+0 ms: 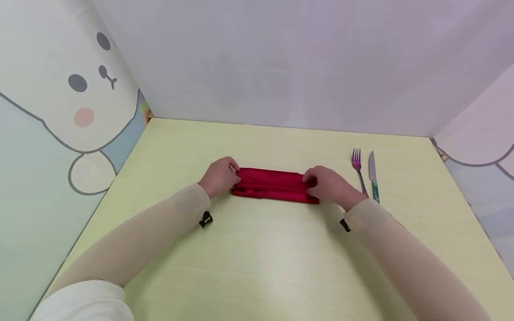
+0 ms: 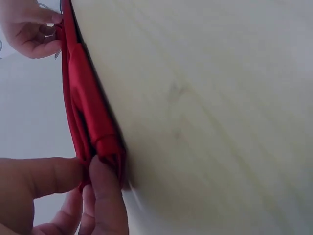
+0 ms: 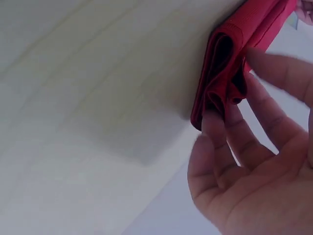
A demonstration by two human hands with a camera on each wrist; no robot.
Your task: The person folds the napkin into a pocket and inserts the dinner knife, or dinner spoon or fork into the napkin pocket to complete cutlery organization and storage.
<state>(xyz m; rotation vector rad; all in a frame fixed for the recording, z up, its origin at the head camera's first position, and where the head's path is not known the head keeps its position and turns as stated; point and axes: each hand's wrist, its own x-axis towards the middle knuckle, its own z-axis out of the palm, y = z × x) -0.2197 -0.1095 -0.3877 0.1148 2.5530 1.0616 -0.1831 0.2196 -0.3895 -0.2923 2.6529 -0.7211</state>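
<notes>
A red cloth (image 1: 273,177), folded into a long narrow strip, lies crosswise on the table between both hands. At its left end my left hand (image 1: 222,177) pinches the folded layers; in the left wrist view thumb and fingers close on the end of the cloth (image 2: 89,98). My right hand (image 1: 330,185) holds the opposite end. The right wrist view shows the thumb on the upper side of the cloth (image 3: 234,36) and fingers curled at its open, looped folds.
A purple-toned fork (image 1: 356,162) and a knife (image 1: 373,168) with a teal handle lie right of the cloth, beside the right hand and forearm. The pale wooden table (image 1: 261,267) meets curtain-like walls at its back and sides.
</notes>
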